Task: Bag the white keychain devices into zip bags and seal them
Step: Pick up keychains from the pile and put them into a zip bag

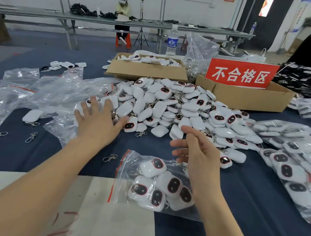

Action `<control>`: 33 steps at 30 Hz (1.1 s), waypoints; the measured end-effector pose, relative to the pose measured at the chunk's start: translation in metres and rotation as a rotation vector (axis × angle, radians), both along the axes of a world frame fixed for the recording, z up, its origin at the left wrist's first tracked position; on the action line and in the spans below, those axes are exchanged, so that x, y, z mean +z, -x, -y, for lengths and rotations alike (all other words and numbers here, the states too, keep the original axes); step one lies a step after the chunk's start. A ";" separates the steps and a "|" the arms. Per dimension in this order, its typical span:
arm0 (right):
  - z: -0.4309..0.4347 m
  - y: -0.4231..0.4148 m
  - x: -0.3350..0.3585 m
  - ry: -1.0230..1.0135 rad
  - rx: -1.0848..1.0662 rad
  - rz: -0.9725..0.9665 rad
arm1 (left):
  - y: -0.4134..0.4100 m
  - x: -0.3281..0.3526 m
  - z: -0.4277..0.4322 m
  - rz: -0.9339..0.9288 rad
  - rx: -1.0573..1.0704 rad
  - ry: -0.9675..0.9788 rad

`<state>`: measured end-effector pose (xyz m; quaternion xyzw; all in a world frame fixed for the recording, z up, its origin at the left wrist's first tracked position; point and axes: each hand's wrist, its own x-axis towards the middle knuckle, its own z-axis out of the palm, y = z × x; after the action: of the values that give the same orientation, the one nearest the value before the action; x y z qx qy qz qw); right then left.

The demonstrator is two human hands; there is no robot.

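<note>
A big heap of white keychain devices (174,108) with dark oval faces lies on the blue table cloth. In front of me a clear zip bag (160,185) with a red strip holds several devices and lies flat. My left hand (97,121) reaches with spread, straight fingers over the heap's left edge and holds nothing. My right hand (197,154) hovers just above the bag's far right corner, fingers loosely bent, empty. Empty zip bags (33,91) lie crumpled at the left.
Filled bags (296,167) are stacked at the right. Two cardboard boxes (147,70) stand behind the heap, one with a red sign (240,74). A water bottle (172,41) stands at the back. Loose metal clasps (31,136) lie near the left. A person in black stands at far right.
</note>
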<state>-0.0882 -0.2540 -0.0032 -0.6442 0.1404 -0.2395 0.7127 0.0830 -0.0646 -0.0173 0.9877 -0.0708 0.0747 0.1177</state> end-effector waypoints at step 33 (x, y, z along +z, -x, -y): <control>-0.005 0.003 -0.001 0.300 0.091 -0.090 | 0.098 -0.016 -0.033 0.250 -0.152 0.751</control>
<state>-0.0914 -0.2487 -0.0044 -0.7591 0.1057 -0.1961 0.6117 -0.0151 -0.0314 -0.0333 0.8513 -0.1252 0.2058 0.4662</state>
